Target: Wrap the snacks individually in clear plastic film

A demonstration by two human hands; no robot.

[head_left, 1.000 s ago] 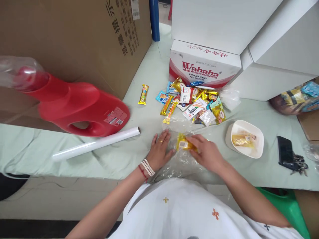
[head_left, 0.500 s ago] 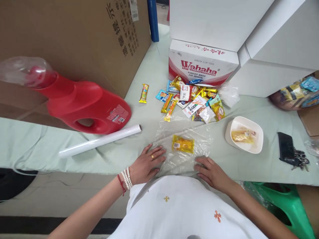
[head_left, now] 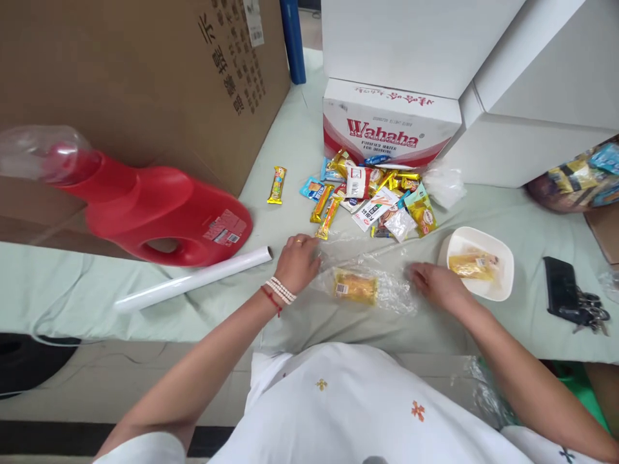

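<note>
A yellow-wrapped snack (head_left: pixel 356 287) lies in clear plastic film (head_left: pixel 399 299) in front of me. At the film's left side my left hand (head_left: pixel 298 261), with a ring and bead bracelets at the wrist, is closed on the edge, fingers curled downward. My right hand (head_left: pixel 439 285) pinches the film's right edge, slightly blurred. To the right of that hand stands a white tub (head_left: pixel 505 267) with another yellow-wrapped snack (head_left: pixel 471 265) inside. Beyond the film, a pile of packaged snacks (head_left: pixel 372 193) rests against a Wahaba-style printed carton (head_left: pixel 391 122).
At left, a red jug (head_left: pixel 193 206) lies against a large brown carton (head_left: pixel 159 84), with a white roll (head_left: pixel 198 280) before it. One snack bar (head_left: pixel 276 185) lies apart. A black case with keys (head_left: pixel 563 290) is far right. White boxes (head_left: pixel 416 38) stand behind.
Both hands have moved forward and curled from lying flat; the right has also moved right. The film's near edge is lifted and folded up around the snack.
</note>
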